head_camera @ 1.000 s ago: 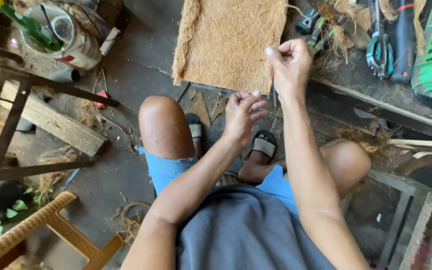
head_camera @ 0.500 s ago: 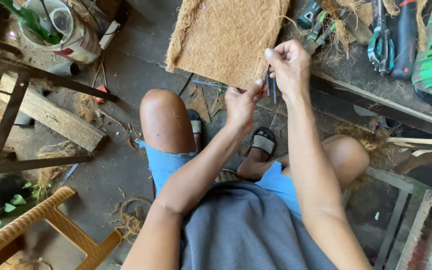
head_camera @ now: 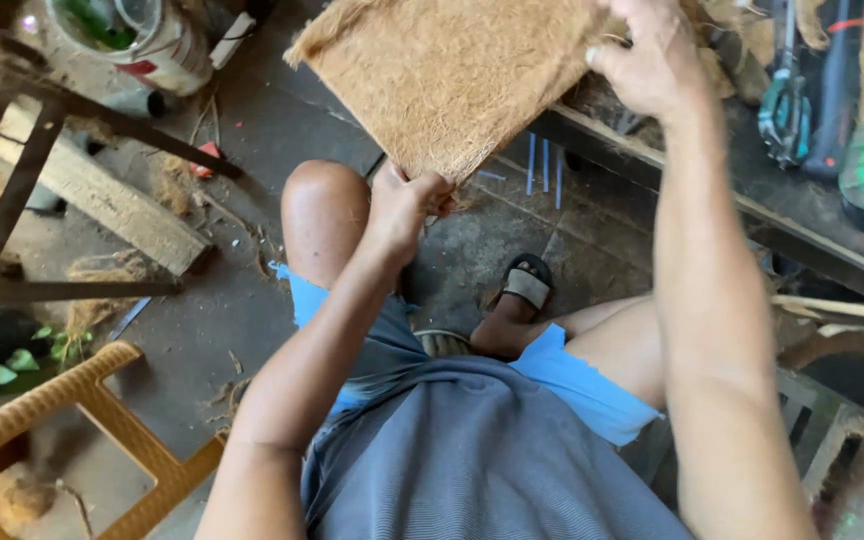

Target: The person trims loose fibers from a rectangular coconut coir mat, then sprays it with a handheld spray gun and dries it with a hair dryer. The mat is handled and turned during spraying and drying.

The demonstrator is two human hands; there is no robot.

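A brown coir mat [head_camera: 457, 75] hangs above the knees, toward 12 o'clock. The left hand [head_camera: 402, 205] pinches its lower edge closed; the right hand [head_camera: 652, 55] clasps its side at 1 o'clock. Shears [head_camera: 784, 95] lie at 2 o'clock, a paint bucket [head_camera: 142, 35] at 10.

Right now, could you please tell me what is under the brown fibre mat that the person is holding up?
Below the fibre mat show dark floor and some thin blue sticks. The left hand holds its lower corner, the right hand its upper edge. Whatever lies directly behind the mat is covered.
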